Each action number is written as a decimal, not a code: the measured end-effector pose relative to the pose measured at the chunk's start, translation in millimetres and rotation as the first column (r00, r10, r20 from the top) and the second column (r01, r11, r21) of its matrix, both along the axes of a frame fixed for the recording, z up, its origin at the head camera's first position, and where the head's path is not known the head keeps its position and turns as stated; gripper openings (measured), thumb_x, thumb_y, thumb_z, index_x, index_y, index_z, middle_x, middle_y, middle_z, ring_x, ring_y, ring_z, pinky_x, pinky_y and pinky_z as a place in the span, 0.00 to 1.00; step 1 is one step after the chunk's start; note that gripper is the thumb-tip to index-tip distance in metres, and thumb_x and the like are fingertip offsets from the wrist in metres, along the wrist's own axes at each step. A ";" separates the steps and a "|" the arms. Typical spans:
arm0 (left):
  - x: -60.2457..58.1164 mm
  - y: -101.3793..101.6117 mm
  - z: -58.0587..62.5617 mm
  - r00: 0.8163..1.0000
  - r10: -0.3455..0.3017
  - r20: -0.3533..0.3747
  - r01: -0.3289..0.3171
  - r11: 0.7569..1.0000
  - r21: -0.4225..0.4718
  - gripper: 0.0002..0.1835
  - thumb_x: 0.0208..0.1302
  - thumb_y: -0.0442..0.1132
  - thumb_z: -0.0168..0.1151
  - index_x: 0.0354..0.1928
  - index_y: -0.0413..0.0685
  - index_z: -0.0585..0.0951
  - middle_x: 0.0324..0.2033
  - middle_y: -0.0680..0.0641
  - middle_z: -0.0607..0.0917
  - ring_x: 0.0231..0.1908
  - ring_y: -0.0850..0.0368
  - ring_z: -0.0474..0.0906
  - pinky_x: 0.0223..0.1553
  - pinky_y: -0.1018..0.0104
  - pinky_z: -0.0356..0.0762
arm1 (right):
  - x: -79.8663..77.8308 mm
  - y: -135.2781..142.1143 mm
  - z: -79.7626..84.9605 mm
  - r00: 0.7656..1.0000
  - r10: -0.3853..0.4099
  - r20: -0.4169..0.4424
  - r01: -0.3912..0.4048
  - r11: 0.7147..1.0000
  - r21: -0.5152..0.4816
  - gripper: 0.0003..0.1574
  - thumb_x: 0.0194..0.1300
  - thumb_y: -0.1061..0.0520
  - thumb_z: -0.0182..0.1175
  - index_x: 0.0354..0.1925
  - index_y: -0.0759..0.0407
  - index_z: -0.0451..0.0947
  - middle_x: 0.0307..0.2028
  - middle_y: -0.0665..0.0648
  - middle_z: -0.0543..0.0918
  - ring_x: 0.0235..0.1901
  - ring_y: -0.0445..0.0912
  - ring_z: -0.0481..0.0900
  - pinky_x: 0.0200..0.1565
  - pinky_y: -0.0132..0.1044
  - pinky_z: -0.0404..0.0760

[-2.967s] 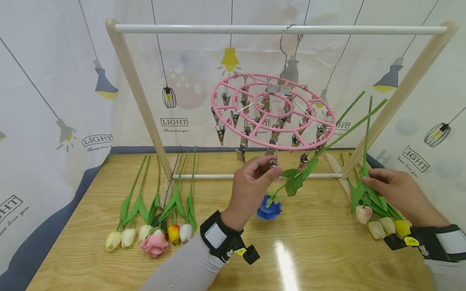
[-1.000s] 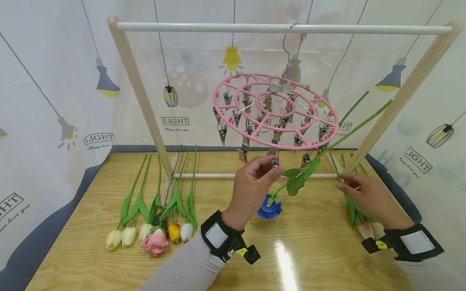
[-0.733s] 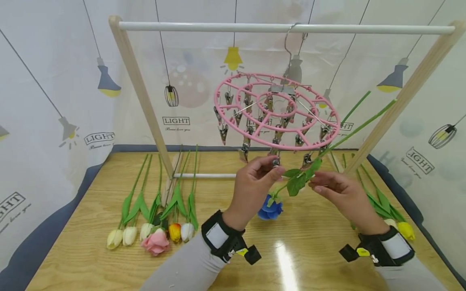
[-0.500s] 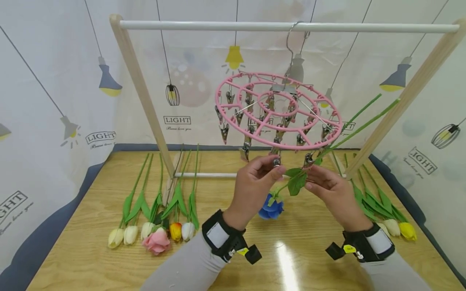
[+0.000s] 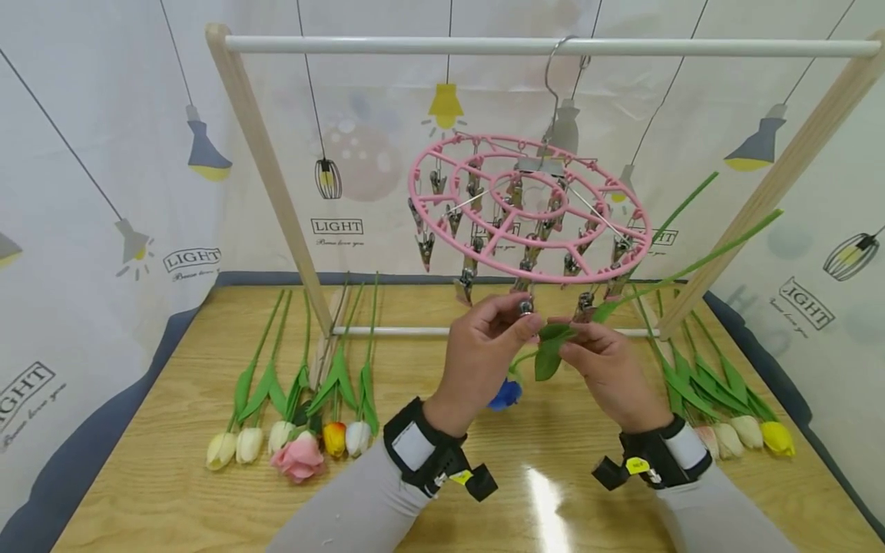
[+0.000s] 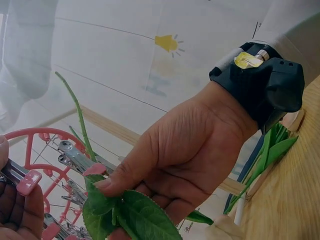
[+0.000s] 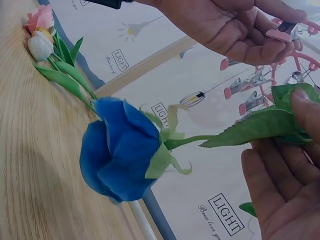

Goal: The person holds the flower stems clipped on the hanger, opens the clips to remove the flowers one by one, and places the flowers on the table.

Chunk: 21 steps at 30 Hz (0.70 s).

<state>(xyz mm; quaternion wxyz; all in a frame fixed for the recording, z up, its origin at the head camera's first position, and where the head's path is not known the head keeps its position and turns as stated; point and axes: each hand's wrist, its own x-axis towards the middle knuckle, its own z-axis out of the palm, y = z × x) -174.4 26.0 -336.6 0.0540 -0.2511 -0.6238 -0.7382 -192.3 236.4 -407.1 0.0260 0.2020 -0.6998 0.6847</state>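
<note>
In the head view my left hand pinches a small metal clip with pink tips, one of several hanging from a round pink clip hanger. Just right of it, my right hand grips a blue artificial rose by its stem and green leaves. In the right wrist view the rose bloom points away from the fingers, over the table. The left wrist view shows the right thumb across the leaves, close to the pinched clip. Two green stems slant up to the right.
The hanger hooks over the white bar of a wooden-sided rack. Several tulips and a pink rose lie on the left of the wooden table. More tulips lie at the right, beside the rack's foot.
My right hand has left the tulips at the right, moved left, and taken hold of the blue rose. The rose's stem end has dipped and swung right. The left hand keeps its pinch.
</note>
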 end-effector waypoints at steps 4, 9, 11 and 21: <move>0.3 0.3 -0.1 1.000 0.006 -0.003 -0.006 1.000 0.003 0.17 0.63 0.37 0.59 0.53 0.40 0.77 0.41 0.37 0.82 0.39 0.51 0.78 0.41 0.57 0.82 | 0.9 -4.0 -0.2 1.000 0.023 0.011 -0.022 0.997 -0.075 0.20 0.69 0.63 0.50 0.56 0.73 0.69 0.45 0.46 0.81 0.46 0.43 0.75 0.47 0.27 0.77; -0.2 -0.3 -0.3 1.000 0.026 -0.013 -0.026 1.000 -0.009 0.17 0.62 0.39 0.60 0.53 0.42 0.77 0.42 0.39 0.82 0.40 0.56 0.78 0.41 0.59 0.82 | 1.7 -4.8 -0.4 0.998 0.052 0.018 -0.050 0.994 -0.098 0.17 0.69 0.63 0.49 0.52 0.71 0.73 0.40 0.48 0.84 0.38 0.45 0.74 0.36 0.30 0.73; -0.8 -0.3 -0.5 0.999 0.031 -0.026 -0.031 0.999 -0.007 0.18 0.63 0.39 0.60 0.54 0.42 0.77 0.42 0.39 0.81 0.39 0.55 0.78 0.40 0.62 0.81 | 2.0 -4.6 -0.3 0.999 0.041 0.009 -0.040 0.996 -0.078 0.16 0.69 0.63 0.49 0.51 0.70 0.74 0.43 0.49 0.84 0.44 0.46 0.76 0.40 0.30 0.77; 0.0 -2.5 0.6 0.992 0.064 -0.112 -0.067 0.998 -0.018 0.20 0.65 0.38 0.57 0.58 0.41 0.73 0.40 0.37 0.80 0.37 0.51 0.78 0.39 0.59 0.81 | 6.4 -8.2 3.3 0.999 -0.035 -0.038 0.038 0.997 0.070 0.19 0.68 0.61 0.52 0.51 0.74 0.73 0.42 0.47 0.85 0.48 0.53 0.77 0.48 0.34 0.80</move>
